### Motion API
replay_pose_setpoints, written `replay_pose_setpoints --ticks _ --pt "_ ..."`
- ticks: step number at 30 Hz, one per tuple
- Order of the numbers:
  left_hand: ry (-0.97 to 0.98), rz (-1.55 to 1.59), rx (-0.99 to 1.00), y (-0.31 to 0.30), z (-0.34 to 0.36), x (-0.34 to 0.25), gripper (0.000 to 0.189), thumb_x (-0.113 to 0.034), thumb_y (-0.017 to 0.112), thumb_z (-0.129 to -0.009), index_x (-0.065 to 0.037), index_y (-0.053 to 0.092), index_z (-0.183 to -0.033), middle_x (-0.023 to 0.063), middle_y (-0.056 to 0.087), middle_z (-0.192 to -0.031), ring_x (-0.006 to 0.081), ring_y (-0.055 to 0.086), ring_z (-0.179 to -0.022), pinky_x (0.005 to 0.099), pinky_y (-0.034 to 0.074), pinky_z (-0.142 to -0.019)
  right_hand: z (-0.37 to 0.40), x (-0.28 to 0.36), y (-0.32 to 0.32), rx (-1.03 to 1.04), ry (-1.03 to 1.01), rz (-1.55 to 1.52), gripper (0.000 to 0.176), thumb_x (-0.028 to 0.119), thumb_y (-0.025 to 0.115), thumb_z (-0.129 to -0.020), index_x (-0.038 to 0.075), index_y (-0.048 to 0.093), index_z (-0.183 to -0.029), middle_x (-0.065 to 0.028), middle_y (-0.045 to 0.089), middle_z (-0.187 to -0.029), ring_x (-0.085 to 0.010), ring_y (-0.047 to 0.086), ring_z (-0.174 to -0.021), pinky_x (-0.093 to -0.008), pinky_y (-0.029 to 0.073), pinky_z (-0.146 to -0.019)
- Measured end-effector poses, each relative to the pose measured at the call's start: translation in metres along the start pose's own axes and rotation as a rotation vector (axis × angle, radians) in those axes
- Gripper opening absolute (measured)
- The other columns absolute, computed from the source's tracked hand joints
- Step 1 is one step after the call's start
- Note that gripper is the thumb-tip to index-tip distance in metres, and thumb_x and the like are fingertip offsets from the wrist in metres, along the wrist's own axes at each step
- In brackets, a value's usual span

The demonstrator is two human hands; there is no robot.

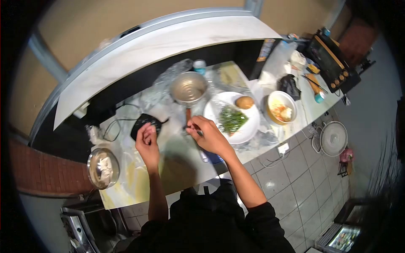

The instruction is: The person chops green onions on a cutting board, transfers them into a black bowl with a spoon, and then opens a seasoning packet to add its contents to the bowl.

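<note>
My right hand (206,134) is closed beside the end of the handle of a metal saucepan (188,87). A small dark piece shows at its fingers, too small to name. To the left, my left hand (147,145) is raised over the counter with its fingers curled in, and I see nothing in them. Just behind it lies a black object (145,122) with a cord. Right of the pan, a white plate (251,131) bears chopped greens (232,119) in clear plastic and a round brown item (244,102) like a potato.
A bowl of food (281,108) stands right of the plate. At the left edge of the counter (177,158) sits a clear bowl (103,168) with pale pieces inside. Crumpled plastic (171,76) lies behind the pan. An oven (331,59) stands far right, and a white shelf (164,46) overhangs the back.
</note>
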State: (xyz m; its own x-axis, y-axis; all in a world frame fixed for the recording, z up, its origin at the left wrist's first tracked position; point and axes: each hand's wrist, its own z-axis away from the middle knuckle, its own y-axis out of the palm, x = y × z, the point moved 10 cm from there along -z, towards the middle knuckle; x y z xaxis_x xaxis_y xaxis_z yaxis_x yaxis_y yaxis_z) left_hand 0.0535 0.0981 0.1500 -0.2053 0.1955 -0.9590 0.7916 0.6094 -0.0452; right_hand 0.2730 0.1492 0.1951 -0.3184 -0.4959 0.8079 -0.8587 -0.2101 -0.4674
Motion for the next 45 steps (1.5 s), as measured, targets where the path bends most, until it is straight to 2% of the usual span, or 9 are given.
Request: replay_pose_setpoints --ticks 2,7,9,15,21,25,31,37,45 --pt "0.000 0.083 0.166 0.071 0.041 -0.016 0.021 0.003 0.060 -0.084 0.002 0.058 -0.105 0.0050 0.060 -0.092 0.0082 0.056 -0.080 0.0205 0.046 -0.073 0.036 -0.040 -0.040 0.018 0.088 -0.080 0.013 0.006 0.062 -0.082 -0.002 0.054 -0.089 -0.0102 0.052 -0.070 -0.0204 0.051 -0.063 -0.0316 0.044 -0.060" --pt "0.167 0.123 0.654 0.269 0.162 -0.040 0.018 0.000 0.063 -0.083 0.003 0.059 -0.100 0.0059 0.065 -0.086 0.0102 0.062 -0.082 0.0217 0.048 -0.073 0.147 -0.119 -0.175 -0.111 0.257 -0.089 0.009 0.003 0.056 -0.080 -0.002 0.055 -0.088 -0.0179 0.057 -0.069 -0.0268 0.053 -0.059 -0.0352 0.044 -0.059" --pt "-0.073 0.169 0.875 0.337 0.211 -0.035 0.017 -0.003 0.061 -0.086 0.002 0.059 -0.102 0.0068 0.066 -0.087 0.0117 0.063 -0.085 0.0220 0.048 -0.075 0.193 -0.159 -0.226 -0.195 0.410 -0.093 0.012 0.003 0.050 -0.080 -0.002 0.058 -0.088 -0.0155 0.059 -0.066 -0.0217 0.054 -0.055 -0.0320 0.045 -0.058" --pt "-0.099 0.187 1.251 0.468 0.295 -0.064 0.023 -0.010 0.055 -0.091 -0.001 0.056 -0.113 0.0081 0.063 -0.104 0.0124 0.060 -0.095 0.0254 0.048 -0.077 0.282 -0.200 -0.348 -0.419 0.484 -0.081 0.007 0.003 0.055 -0.081 -0.003 0.058 -0.084 -0.0120 0.058 -0.062 -0.0160 0.052 -0.055 -0.0291 0.044 -0.057" --pt "0.035 -0.059 1.254 0.573 0.292 -0.070 0.032 -0.013 0.060 -0.088 -0.006 0.053 -0.119 0.0102 0.054 -0.120 0.0148 0.060 -0.088 0.0253 0.048 -0.071 0.326 -0.247 -0.403 -0.547 0.617 -0.156 0.009 0.006 0.060 -0.085 -0.002 0.056 -0.087 -0.0134 0.062 -0.072 -0.0179 0.060 -0.066 -0.0302 0.047 -0.064" --pt "0.407 -0.169 0.976 0.644 0.255 -0.068 0.039 -0.020 0.058 -0.089 -0.005 0.049 -0.123 0.0188 0.047 -0.127 0.0322 0.061 -0.088 0.0350 0.049 -0.073 0.330 -0.282 -0.437 -0.550 0.616 -0.120 0.011 0.003 0.060 -0.084 -0.002 0.055 -0.092 -0.0147 0.063 -0.074 -0.0219 0.065 -0.073 -0.0310 0.048 -0.067" --pt "0.290 -0.621 0.804 0.688 0.224 -0.007 0.046 -0.027 0.055 -0.089 -0.004 0.044 -0.127 0.0248 0.049 -0.115 0.0442 0.056 -0.092 0.0474 0.046 -0.078 0.313 -0.355 -0.490 -0.476 0.655 -0.135 0.012 0.004 0.060 -0.084 -0.002 0.056 -0.094 -0.0136 0.064 -0.078 -0.0191 0.063 -0.069 -0.0307 0.048 -0.063" --pt "0.121 -0.737 0.686 0.677 0.217 -0.014 0.033 -0.027 0.058 -0.087 0.003 0.063 -0.100 0.0264 0.055 -0.096 0.0438 0.056 -0.090 0.0478 0.044 -0.079 0.253 -0.392 -0.514 -0.289 0.586 -0.065 0.009 0.003 0.057 -0.088 -0.003 0.057 -0.095 -0.0074 0.060 -0.074 -0.0118 0.060 -0.068 -0.0248 0.048 -0.061" --pt "0.174 -0.630 0.516 0.660 0.196 -0.041 0.021 -0.014 0.065 -0.082 0.005 0.065 -0.074 0.0215 0.053 -0.085 0.0360 0.055 -0.079 0.0403 0.045 -0.069 0.133 -0.375 -0.481 -0.087 0.159 0.015 0.032 0.014 0.060 -0.085 0.011 0.056 -0.116 -0.0196 0.046 -0.114 -0.0369 0.048 -0.107 -0.0409 0.041 -0.089"
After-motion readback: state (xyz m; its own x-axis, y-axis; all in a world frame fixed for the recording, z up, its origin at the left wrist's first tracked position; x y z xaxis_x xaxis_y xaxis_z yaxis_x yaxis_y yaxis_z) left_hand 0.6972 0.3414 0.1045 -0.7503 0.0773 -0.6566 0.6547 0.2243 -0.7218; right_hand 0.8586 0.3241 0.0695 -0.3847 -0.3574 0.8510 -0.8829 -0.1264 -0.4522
